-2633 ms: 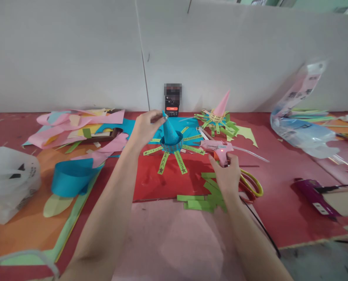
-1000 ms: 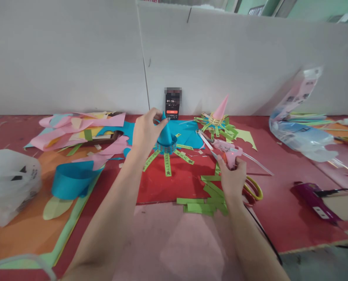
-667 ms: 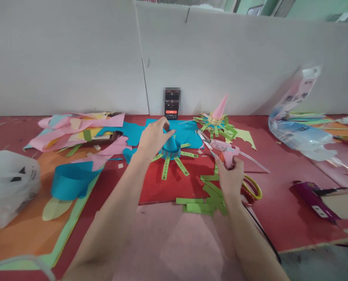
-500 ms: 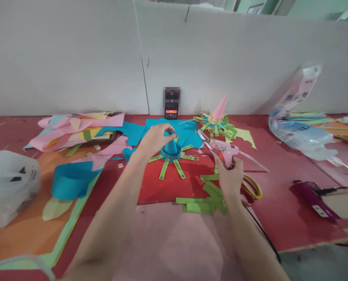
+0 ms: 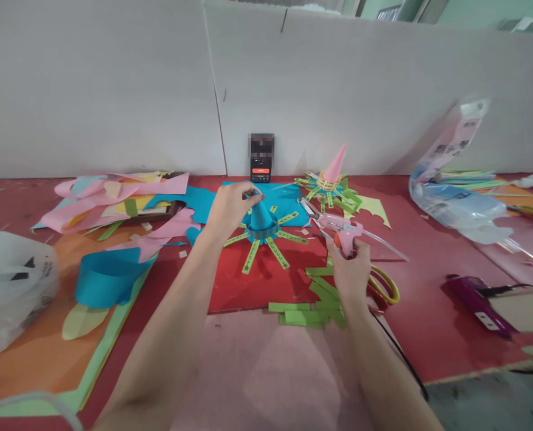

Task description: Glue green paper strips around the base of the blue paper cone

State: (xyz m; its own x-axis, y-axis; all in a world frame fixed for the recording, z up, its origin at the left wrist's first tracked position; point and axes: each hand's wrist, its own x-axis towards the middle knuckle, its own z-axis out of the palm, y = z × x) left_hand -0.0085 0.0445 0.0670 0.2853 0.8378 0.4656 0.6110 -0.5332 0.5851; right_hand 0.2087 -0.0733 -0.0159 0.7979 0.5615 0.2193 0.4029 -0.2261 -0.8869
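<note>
My left hand [image 5: 234, 206] pinches the tip of a blue paper cone [image 5: 261, 216], which stands upright in a blue banded ring. Patterned green strips [image 5: 277, 254] spread outward from the ring like rays over a red sheet [image 5: 248, 293]. My right hand [image 5: 351, 263] is closed round the grip of a pink glue gun [image 5: 343, 227], its nozzle pointing left toward the cone piece. Behind the gun stands a similar piece with a pink cone [image 5: 337, 165] and green strips.
Plain green strips [image 5: 304, 315] and yellow-handled scissors [image 5: 394, 290] lie near my right hand. Paper scraps [image 5: 87, 206], a blue paper loop [image 5: 107, 276] and a plastic bag [image 5: 15, 287] are left. A phone [image 5: 261, 161] leans on the wall; a purple power strip [image 5: 479, 305] is right.
My left hand has risen slightly and shifted left, now on the cone's tip. The cone piece appears slightly lifted and turned. My right hand still holds the glue gun.
</note>
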